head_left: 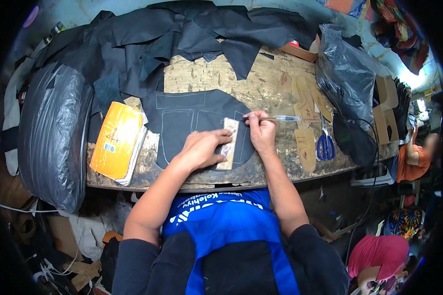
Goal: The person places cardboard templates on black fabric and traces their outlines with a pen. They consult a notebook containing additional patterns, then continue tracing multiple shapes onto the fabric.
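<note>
A black leather piece (pixel 179 125) with pale outlines drawn on it lies flat on the wooden workbench in front of me. My left hand (pixel 202 149) holds a narrow rectangular pattern piece (pixel 228 150), light and speckled, down against the leather's right part, thumb and fingers on its left side. Just right of that piece, my right hand (pixel 261 130) pinches a pen (pixel 285 118). The pen lies nearly level, its clear end pointing right and its other end near the leather's right edge. Its tip is too small to make out.
An orange-covered notebook (pixel 114 142) lies to the left, beside a plastic-wrapped bundle (pixel 56 137). Blue-handled scissors (pixel 325 147) and tan pattern pieces (pixel 306 150) sit to the right. Black leather sheets (pixel 142 29) heap along the back. People (pixel 379 255) are at the far right.
</note>
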`<state>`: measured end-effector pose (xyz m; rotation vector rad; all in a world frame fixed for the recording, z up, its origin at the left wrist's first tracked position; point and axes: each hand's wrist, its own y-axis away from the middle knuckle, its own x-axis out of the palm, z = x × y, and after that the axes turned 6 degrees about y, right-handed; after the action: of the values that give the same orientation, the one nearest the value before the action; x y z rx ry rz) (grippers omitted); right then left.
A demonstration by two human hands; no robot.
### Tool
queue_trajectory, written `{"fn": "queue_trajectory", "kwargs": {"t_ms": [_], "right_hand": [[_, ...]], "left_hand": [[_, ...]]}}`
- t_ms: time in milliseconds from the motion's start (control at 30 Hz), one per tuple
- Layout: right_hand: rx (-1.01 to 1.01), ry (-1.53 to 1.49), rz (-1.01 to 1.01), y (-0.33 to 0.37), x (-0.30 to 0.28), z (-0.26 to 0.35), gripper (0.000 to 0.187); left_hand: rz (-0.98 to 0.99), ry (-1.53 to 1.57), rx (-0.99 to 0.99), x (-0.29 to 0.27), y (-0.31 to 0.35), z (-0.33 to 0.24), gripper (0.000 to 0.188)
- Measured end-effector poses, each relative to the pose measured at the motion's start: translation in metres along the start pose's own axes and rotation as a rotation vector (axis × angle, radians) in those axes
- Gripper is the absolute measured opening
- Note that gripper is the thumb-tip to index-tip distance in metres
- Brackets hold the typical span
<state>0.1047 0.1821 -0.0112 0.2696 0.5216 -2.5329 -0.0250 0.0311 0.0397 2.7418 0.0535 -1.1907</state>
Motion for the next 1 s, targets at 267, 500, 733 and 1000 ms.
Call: {"fn": "queue_trajectory", "kwargs": {"t_ms": [267, 500, 733, 1000], "right_hand": [[-0.171, 0.201, -0.028, 0.001, 0.003, -0.011, 0.01], [-0.098, 0.148, -0.039, 0.002, 0.003, -0.011, 0.009], [-0.026, -0.004, -0.199, 0.0, 0.006, -0.013, 0.011], [0.033, -0.127, 0.146, -0.017, 0.048, 0.01, 0.008]], "left_hand": [[-0.128, 0.092, -0.047, 0.001, 0.049, 0.013, 0.052], [-0.137, 0.118, -0.049, 0.001, 0.048, 0.013, 0.051], [-0.321, 0.061, -0.001, 0.019, 0.047, 0.016, 0.05], [-0.577, -0.001, 0.047, 0.041, 0.043, 0.018, 0.042]]}}
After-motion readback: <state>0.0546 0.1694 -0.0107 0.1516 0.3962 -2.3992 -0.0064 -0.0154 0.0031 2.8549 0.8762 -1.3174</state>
